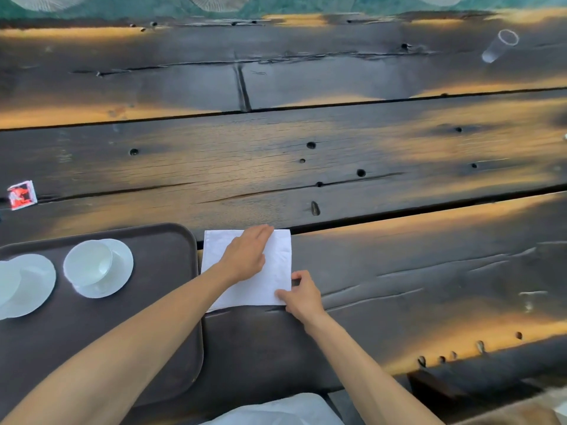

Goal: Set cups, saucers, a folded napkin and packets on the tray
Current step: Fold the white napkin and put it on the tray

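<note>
A white folded napkin [276, 265] lies on the dark wooden table just right of the brown tray [165, 271]. My left hand [247, 256] rests flat on the napkin, fingers stretched toward its far edge. My right hand [302, 297] pinches the napkin's near right corner. On the tray a white cup [87, 263] stands on a saucer [122, 265], and a second cup and saucer [30, 283] sit at the left edge, partly cut off. A red and white packet [22, 194] lies on the table beyond the tray.
A clear glass [500, 46] stands at the far right of the plank table [399, 179]. Gaps run between the planks. The table's near edge shows at lower right, with white cloth [276, 409] below it.
</note>
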Tool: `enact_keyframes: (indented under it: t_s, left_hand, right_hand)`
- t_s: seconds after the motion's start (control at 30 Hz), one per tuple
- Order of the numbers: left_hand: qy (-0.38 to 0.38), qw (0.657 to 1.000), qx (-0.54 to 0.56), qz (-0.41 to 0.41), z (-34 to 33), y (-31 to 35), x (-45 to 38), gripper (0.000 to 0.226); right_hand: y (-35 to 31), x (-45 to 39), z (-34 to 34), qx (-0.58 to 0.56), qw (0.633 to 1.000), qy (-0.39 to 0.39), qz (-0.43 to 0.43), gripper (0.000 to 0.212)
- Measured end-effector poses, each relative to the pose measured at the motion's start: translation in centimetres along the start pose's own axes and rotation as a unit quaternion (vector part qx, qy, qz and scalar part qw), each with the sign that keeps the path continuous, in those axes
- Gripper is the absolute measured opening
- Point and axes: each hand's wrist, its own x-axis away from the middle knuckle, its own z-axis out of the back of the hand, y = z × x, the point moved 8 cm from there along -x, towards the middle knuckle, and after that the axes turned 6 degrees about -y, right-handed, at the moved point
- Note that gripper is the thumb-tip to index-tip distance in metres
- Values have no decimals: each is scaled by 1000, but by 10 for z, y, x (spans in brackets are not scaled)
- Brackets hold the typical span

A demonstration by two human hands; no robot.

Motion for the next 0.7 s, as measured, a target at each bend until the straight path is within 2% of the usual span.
enact_keyframes:
  t_s: [0.2,0.37,0.57,0.7]
  left_hand:
    - [-47,998,-49,2,4,13,-26,65]
    - [-85,996,-28,-29,17,19,-43,89]
    - [-77,984,159,-8,34,-8,-56,98]
    - [-41,948,314,30,45,-33,-58,68]
  right_hand:
    - [-1,3,7,27,999,-26,38,36]
    - [-26,4,46,69,992,-3,104,47]
    - [-77,-28,92,202,962,20,182,56]
    - [-111,-64,109,239,952,33,190,52]
